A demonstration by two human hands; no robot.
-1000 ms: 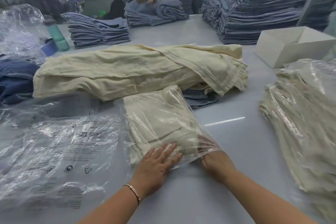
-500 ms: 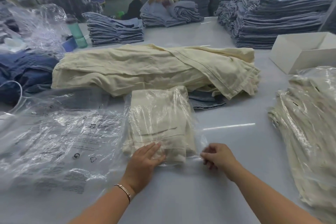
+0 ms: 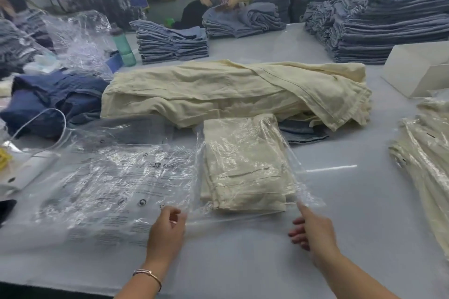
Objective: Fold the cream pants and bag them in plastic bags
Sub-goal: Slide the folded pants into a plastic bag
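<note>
Fingers [image 3: 173,213] of the left hand [image 3: 166,233] curl round the near left corner of the plastic bag [image 3: 279,143], pinching the film; those of the right hand [image 3: 313,230] grip the near right corner, the forefinger stretched forward along the edge and the rest curled under. Both forearms reach in from the near edge of the table [image 3: 352,201], wrists low, a thin bracelet [image 3: 148,274] on the left wrist. Behind the bag a long heap of unfolded cream pants [image 3: 218,90] lies across the table. At the right edge sits a stack of bagged pants [image 3: 427,153]. Left of the hands a pile of empty printed bags [image 3: 109,184] lies flat. Between the hands, the folded cream pants [image 3: 243,172] lie wholly inside the plastic bag, flat on the table, the open mouth toward the person.
</note>
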